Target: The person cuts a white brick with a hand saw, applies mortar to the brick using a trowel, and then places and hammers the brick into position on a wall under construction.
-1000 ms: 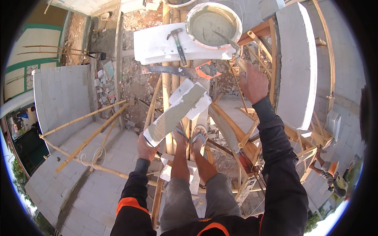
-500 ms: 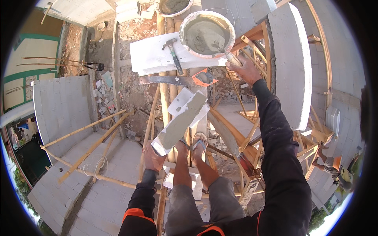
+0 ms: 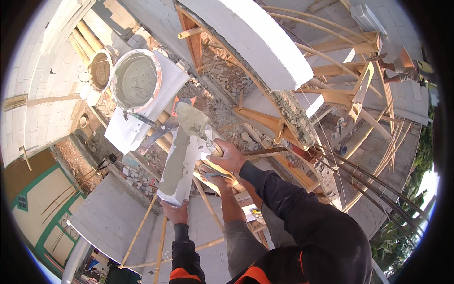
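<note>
I hold a long white lightweight concrete block [image 3: 185, 163] with a layer of grey mortar spread along its upper face. My left hand [image 3: 173, 211] grips its near end from below. My right hand [image 3: 229, 156] presses against its right side near the middle. The block points away from me toward a white bucket of grey mortar [image 3: 136, 80]. My sandalled feet [image 3: 213, 176] stand on bamboo scaffold poles just right of the block.
The bucket stands on a flat white block [image 3: 124, 135], with a trowel [image 3: 158, 131] beside it and a second, dirtier bucket [image 3: 99, 71] behind. A curved white block wall [image 3: 257, 40] runs at upper right. Bamboo poles, timber framing and steel bars [image 3: 373, 177] surround me; rubble lies below.
My right hand has come down from near the bucket onto the block's side. The block now shows mortar on top, and my view has swung to the right.
</note>
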The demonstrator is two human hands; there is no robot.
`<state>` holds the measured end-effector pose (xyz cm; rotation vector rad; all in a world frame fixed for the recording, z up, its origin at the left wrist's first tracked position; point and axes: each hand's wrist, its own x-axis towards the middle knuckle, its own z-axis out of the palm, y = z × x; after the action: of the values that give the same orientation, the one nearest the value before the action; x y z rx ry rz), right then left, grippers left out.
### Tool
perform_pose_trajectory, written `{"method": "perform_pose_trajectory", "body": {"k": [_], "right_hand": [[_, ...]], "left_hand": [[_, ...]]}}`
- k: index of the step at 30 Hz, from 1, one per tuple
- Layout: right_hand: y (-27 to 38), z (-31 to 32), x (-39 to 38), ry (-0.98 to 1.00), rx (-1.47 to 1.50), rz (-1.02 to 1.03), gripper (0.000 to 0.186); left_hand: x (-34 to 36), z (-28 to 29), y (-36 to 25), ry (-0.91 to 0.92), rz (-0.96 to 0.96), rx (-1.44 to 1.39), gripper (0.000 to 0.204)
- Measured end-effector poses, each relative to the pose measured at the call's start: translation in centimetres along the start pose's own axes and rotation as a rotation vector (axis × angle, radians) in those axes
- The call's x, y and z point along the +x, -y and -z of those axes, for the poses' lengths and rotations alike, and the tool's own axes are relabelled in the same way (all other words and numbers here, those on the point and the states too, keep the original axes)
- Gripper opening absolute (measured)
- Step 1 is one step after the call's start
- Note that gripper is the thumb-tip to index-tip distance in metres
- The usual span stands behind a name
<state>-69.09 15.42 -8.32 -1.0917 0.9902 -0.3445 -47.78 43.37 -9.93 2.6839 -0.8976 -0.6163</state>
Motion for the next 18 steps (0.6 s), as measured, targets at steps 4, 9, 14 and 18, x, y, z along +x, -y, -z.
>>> {"method": "perform_pose_trajectory", "body": {"k": [4,9,14,18], "right_hand": [[-7.2,1.9,-10.1,-0.407,0.347,-0.207,0.05],[-6.5,2.4,-8.8,-0.887,0.42,-0.061,0.03],[0.5,5.5,-0.2,-1.15,0.565,0.14,0.045],[3.6,5.6,6.4,-1.348,0.295,0.091,0.053]], "left_hand": [[1.8,1.3,-4.1,0.154,0.145,-0.08,0.097],[3.7,2.4,-4.0,0.179,0.097,-0.046,0.104],[5.2,2.5,-4.4,0.269,0.052,-0.16,0.106],[4.6,2.2,-5.5,0.286,0.1,-0.127,0.107]]}}
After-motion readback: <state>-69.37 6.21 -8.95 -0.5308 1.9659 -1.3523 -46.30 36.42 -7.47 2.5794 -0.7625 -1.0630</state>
